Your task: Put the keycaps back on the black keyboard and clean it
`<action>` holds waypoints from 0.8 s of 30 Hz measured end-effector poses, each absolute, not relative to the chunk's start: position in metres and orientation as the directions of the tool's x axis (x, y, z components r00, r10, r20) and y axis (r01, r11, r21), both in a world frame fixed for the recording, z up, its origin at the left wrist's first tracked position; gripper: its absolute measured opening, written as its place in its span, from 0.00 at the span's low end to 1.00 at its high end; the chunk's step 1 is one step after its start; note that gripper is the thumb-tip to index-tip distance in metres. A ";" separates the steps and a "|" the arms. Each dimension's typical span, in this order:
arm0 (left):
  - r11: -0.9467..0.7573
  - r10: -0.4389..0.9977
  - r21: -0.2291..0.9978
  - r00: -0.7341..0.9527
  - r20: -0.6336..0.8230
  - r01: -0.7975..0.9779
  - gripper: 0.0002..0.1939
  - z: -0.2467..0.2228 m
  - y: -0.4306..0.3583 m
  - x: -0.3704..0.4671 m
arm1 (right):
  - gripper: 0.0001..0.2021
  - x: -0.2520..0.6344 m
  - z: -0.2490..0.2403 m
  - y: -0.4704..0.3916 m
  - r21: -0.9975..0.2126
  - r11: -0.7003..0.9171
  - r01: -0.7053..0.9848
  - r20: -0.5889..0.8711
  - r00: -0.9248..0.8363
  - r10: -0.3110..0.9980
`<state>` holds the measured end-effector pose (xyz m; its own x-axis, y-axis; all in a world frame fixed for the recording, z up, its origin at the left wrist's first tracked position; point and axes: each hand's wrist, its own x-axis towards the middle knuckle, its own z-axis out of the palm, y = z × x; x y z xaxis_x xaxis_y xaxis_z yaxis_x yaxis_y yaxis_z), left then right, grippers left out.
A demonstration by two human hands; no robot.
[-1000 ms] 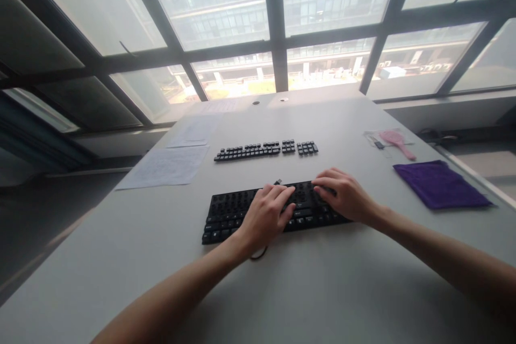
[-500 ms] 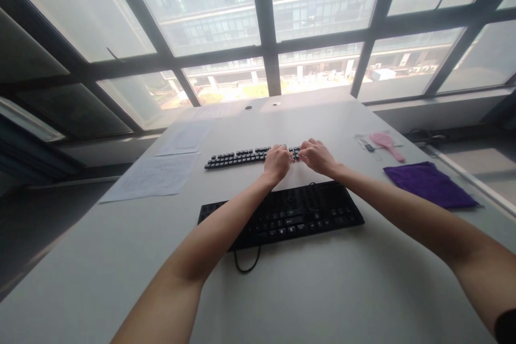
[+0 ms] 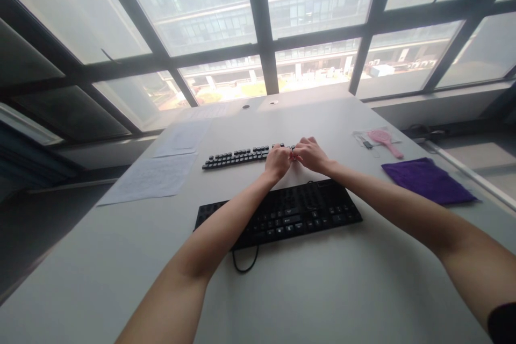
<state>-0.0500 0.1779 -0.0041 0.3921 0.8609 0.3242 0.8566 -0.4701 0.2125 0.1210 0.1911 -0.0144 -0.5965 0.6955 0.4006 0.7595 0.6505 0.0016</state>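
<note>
Loose black keycaps point(image 3: 231, 159) lie in rows on the white table, beyond a black keyboard point(image 3: 290, 215) with keys in its lower part and many bare spots higher up. At the right end of the rows, my left hand point(image 3: 279, 160) is closed, its fingertips pinched over the keycaps. My right hand point(image 3: 309, 153) is closed too, its fingertips meeting those of the left. Whatever lies between the fingers is too small and hidden to make out. Both forearms pass over the keyboard, and the left one covers part of it.
Printed papers point(image 3: 149, 177) lie on the table point(image 3: 258, 301) at the left. To the right are a pink brush-shaped object point(image 3: 382, 138), a small clear bag with a dark item point(image 3: 367, 145) and a folded purple cloth point(image 3: 428, 180). A cable loops out below the keyboard.
My right hand has moved slightly left, and its fingertips are now against those of my left hand. The whole view has shifted a little.
</note>
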 end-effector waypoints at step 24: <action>-0.397 0.882 0.669 0.462 0.090 0.628 0.06 0.015 0.038 -0.003 | 0.07 0.222 -0.006 0.043 -0.798 0.449 0.403 0.236 -0.477 0.847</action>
